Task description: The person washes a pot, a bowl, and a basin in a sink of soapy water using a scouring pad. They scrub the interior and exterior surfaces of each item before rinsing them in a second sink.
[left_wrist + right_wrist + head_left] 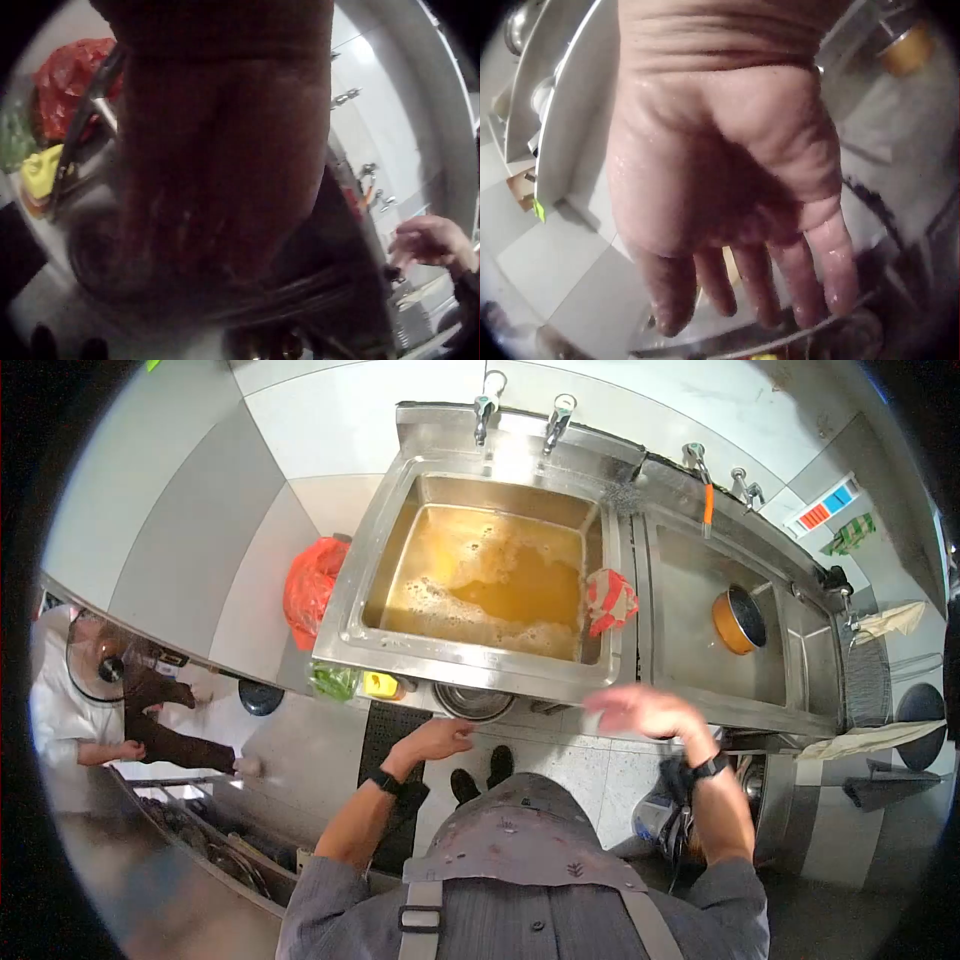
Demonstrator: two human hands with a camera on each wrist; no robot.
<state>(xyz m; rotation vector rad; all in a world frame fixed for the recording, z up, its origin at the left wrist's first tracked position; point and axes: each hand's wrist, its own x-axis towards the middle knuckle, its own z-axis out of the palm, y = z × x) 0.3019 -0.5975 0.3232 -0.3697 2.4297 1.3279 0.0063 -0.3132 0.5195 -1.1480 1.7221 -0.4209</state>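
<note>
My right hand (650, 712) hovers over the front edge of the steel sinks with nothing in it. In the right wrist view, its palm faces the camera, with wet, spread fingers (761, 289). Lower and to the left, my left hand (436, 740) hangs before the sink front, fingers loosely curled and holding nothing; it looks dark in the left wrist view. Cloudy yellow-brown water with foam fills the left sink (400, 645). Over that sink's right edge lies a red-and-white cloth or wrapper (610, 600). An orange pot (735, 628) with a dark inside sits tilted in the right sink (690, 660).
Taps (486, 408) line the back wall. A red plastic bag (312, 595) hangs left of the sink, near a yellow container (380, 684). Below the front edge is a round metal bowl (473, 702). Another person (75, 695) stands far left. Cloths (888, 622) hang at right.
</note>
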